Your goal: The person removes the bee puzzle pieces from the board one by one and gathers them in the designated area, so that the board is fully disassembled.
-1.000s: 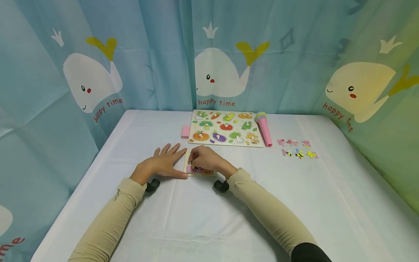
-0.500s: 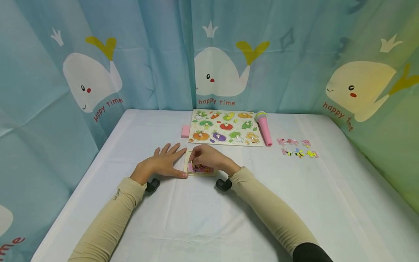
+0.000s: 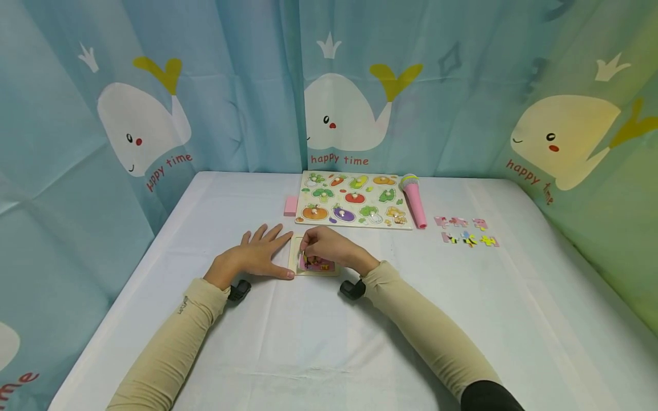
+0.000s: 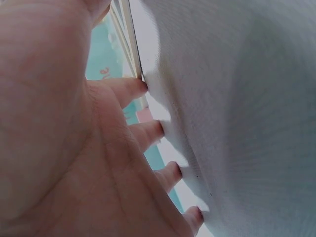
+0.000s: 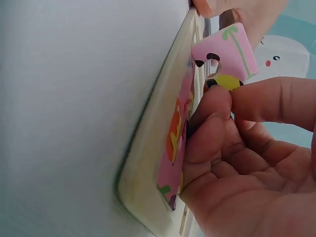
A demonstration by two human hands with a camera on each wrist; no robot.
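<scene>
In the head view a small wooden puzzle tray (image 3: 293, 265) lies between my hands. My left hand (image 3: 257, 257) is flat with spread fingers, its thumb and index fingertip right at the tray's left edge. My right hand (image 3: 333, 246) is over the tray. Its thumb and finger pinch a pink jigsaw piece (image 5: 233, 52) with a green arrow, black marks and a yellow patch, tilted up off the tray in the right wrist view. Other pink jigsaw pieces (image 5: 170, 170) sit in the near part of the tray, partly hidden by the right hand.
Several loose jigsaw pieces (image 3: 469, 240) lie in two rows at the right. Behind the tray are a vegetable peg-puzzle board (image 3: 370, 198), a pink toy microphone (image 3: 416, 206) and a pink block (image 3: 291, 206). A whale-print curtain (image 3: 247, 103) encloses the white table (image 3: 288, 354).
My right hand has shifted slightly right, and the left end of the pink pieces in the tray has moved right with it. My left hand has stayed in place.
</scene>
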